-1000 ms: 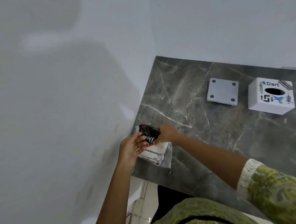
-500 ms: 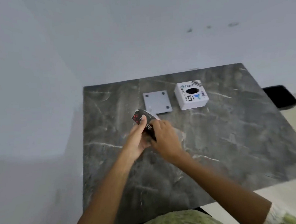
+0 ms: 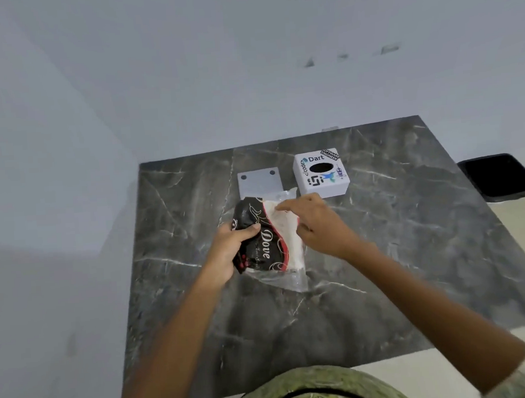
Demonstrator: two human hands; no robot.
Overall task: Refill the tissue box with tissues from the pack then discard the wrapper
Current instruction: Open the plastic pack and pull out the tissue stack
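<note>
Head view: the pack (image 3: 265,238) is clasped in the left hand (image 3: 227,250) above the table (image 3: 396,252). Compared with a second ago, it is raised nearer the box (image 3: 321,173) and opened; the tissues (image 3: 287,228) are pinched by the right hand (image 3: 318,223). Extraction is judged imminent. Clear room remains rightward; the lid (image 3: 260,183) lies just behind.

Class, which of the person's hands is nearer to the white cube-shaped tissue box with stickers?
Right. The right hand reaches over the tissue pack, just in front of the white cube-shaped tissue box; the left hand grips the pack's far-left side.
</note>
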